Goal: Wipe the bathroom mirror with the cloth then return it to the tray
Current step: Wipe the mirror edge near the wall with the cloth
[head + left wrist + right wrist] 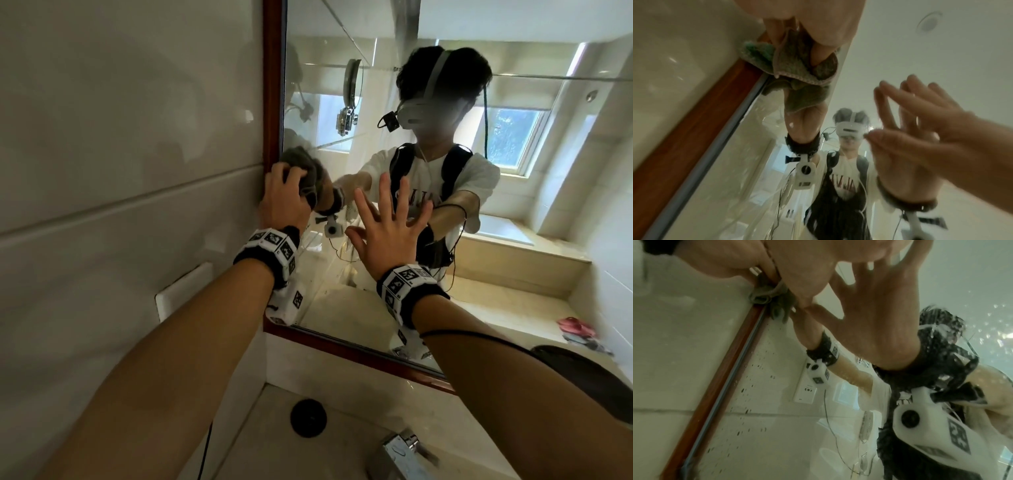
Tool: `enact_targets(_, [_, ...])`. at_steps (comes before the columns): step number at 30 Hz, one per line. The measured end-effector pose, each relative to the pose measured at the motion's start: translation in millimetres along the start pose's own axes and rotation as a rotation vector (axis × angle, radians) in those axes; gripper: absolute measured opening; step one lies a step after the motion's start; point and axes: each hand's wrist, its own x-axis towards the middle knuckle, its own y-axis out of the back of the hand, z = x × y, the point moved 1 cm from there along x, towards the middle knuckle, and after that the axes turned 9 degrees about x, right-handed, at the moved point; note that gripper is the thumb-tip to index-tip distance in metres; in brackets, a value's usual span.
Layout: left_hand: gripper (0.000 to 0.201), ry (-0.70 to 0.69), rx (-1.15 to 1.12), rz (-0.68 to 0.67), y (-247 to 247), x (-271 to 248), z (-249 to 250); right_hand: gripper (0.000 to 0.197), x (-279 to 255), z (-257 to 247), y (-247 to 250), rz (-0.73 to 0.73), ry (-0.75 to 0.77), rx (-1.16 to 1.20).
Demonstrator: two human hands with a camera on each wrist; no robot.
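Observation:
A grey-green cloth [301, 161] is bunched against the mirror [376, 68] at its left edge, beside the brown wooden frame [272, 85]. My left hand [284, 195] grips the cloth with curled fingers and presses it to the glass. The left wrist view shows the cloth [795, 65] folded under my fingers [818, 53]. My right hand [387, 219] lies flat on the glass with fingers spread, holding nothing, a little right of and below the cloth. In the right wrist view the cloth [764, 293] sits at the frame, and the glass below it is speckled with spots.
Pale wall tiles [120, 137] run left of the frame, with a white socket plate [185, 291]. Below the mirror is a stone basin with a black drain plug [308, 418] and a chrome tap [404, 448]. A dark rounded object [582, 370] lies at the right.

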Motion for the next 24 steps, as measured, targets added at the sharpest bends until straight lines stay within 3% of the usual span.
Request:
enact_targets(6, [0.020, 0.029, 0.029, -0.089, -29, -60, -32, 0.070, -5, -1, -5, 0.024, 0.004, 0.023])
enact_targets(14, [0.011, 0.007, 0.004, -0.103, -58, -107, -41, 0.074, -21, -9, -18, 0.039, -0.025, 0.028])
enact_targets(19, [0.024, 0.034, -0.032, -0.128, -46, -96, -28, 0.075, -22, -7, -17, -0.001, -0.018, 0.026])
enact_targets(24, [0.035, -0.031, -0.058, -0.037, -27, -55, 3, 0.076, -35, 3, -15, -0.052, 0.028, 0.012])
